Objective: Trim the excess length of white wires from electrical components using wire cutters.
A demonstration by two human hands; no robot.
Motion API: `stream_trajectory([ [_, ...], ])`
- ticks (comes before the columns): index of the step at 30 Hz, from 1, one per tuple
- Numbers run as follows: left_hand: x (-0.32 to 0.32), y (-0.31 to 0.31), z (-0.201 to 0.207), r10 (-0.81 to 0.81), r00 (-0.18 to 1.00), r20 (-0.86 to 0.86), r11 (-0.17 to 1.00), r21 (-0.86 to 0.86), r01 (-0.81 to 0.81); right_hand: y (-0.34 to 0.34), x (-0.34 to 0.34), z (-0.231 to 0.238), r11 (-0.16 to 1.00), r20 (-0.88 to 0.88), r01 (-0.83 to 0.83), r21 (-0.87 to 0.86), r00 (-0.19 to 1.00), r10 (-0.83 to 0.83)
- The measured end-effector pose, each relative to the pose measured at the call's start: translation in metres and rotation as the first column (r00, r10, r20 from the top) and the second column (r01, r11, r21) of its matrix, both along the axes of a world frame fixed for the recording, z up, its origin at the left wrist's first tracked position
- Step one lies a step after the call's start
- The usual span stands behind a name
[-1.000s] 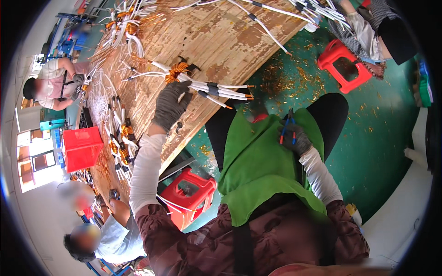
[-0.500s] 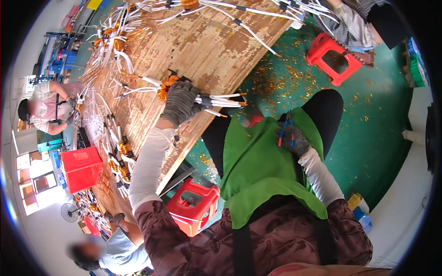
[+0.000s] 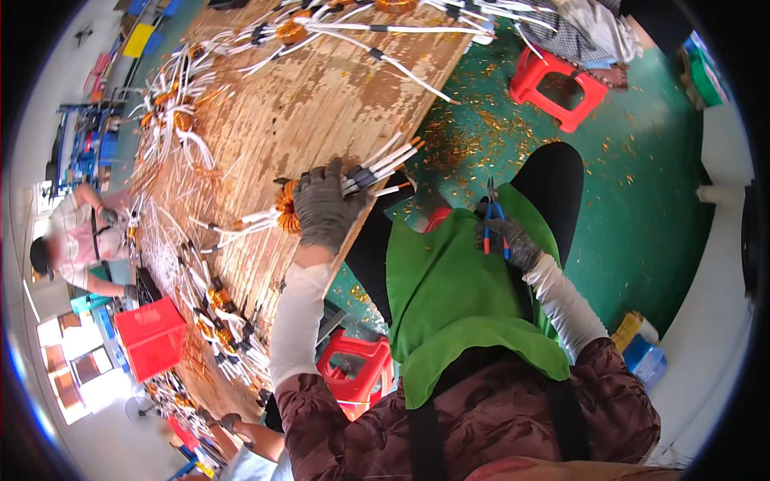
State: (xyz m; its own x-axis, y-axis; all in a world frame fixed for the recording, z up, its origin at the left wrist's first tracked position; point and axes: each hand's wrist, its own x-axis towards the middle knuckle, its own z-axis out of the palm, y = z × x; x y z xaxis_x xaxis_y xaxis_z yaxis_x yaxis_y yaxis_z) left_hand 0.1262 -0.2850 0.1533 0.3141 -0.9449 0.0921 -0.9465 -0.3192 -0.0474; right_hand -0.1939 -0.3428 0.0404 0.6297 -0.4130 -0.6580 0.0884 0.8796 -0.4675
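My left hand [image 3: 327, 210], in a grey glove, is closed over a copper-wire coil [image 3: 286, 207] near the table's right edge. White-sleeved leads [image 3: 375, 170] with dark bands and bare copper ends stick out beyond my fingers to the right. More white leads [image 3: 245, 223] run out of the coil to the left. The gloved fingers hide part of the coil. Above the green apron over my lap, my right hand [image 3: 517, 243], gloved too, grips a pair of pliers [image 3: 495, 211] with blue and red handles. Their jaws point away from me, apart from the leads.
Coils with white leads [image 3: 180, 120] lie along the worn wooden table's [image 3: 337, 96] far and left sides. Red stools [image 3: 561, 88] stand on the green floor, which is strewn with copper scraps [image 3: 473, 132]. A red crate [image 3: 151, 338] is at left. Several people are nearby.
My left hand and the coil have shifted slightly, and the leads now slant more upward to the right. The view has turned a little. My right hand still holds the pliers.
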Motion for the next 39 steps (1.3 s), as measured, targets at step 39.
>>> stream_trajectory([
  [39,-0.027,-0.052,0.026,-0.054,0.291,-0.955,0.998,-0.056,0.002,-0.045,0.096,0.081,0.049,-0.405,-0.402,-0.914,0.910,-0.086],
])
